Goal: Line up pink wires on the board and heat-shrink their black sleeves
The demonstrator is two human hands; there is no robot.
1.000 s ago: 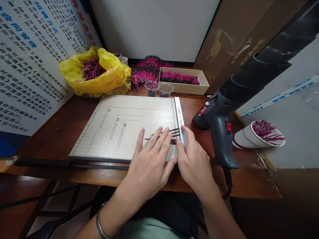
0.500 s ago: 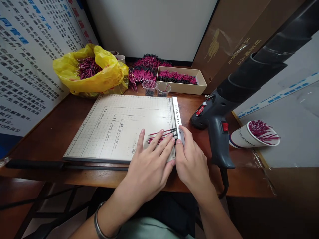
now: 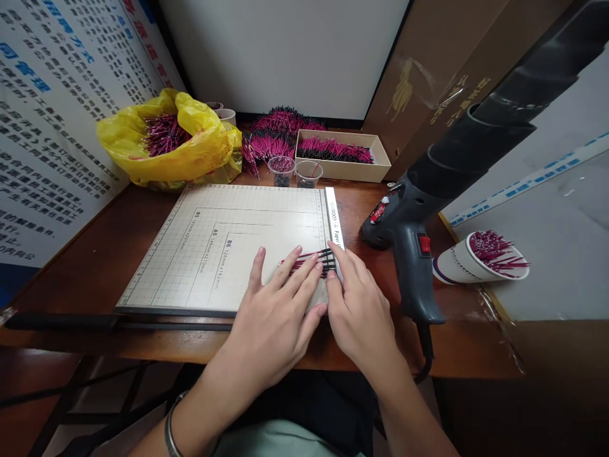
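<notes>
Several thin magenta sticks with black ends (image 3: 327, 259) lie side by side on the cream gridded board of a paper cutter (image 3: 252, 203), near its right edge. My left hand (image 3: 278, 311) rests over them with its fingers spread, pressing them flat. Beside it, my right hand (image 3: 359, 304) lies at the cutter's white edge strip (image 3: 332, 212), its fingertips by the black ends. Its fingers are bent and apart, and nothing is gripped in them.
A yellow bag of sticks (image 3: 214, 149) stands back left. Behind the board are stick piles (image 3: 271, 143), clear cups (image 3: 308, 174) and a cardboard box (image 3: 342, 170). To the right are a dark heat gun (image 3: 412, 266) and a paper cup (image 3: 459, 263) of sticks.
Both hands have shifted slightly left in view. The right hand's fingers have drawn back a little from the white strip, and more of the black ends shows.
</notes>
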